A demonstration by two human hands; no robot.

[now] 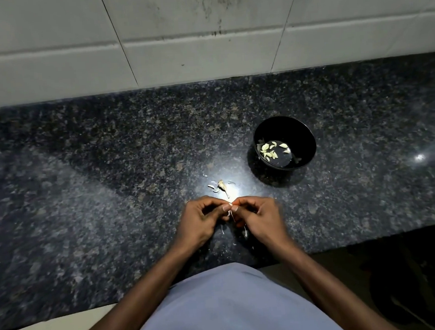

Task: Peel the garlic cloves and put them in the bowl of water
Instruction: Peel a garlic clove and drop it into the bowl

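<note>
Hands: I have the left hand (201, 222) and right hand (258, 217) meeting fingertip to fingertip, both pinching one garlic clove (230, 212) to strip its skin.
Bowl (303, 134): far right, within reach; peeled cloves (269, 150) sit in the water.
Peelings (219, 186): dropped on the surface (107, 173) just beyond, away from the bowl.

Dim scene; a bright glare patch on the tabletop (225, 179) at centre, edges darkening, corners bowed, slight softness throughout.

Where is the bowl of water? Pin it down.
In the head view, the black bowl sits on the dark granite counter, right of centre, beyond the right hand and right of the peel scraps.
</note>
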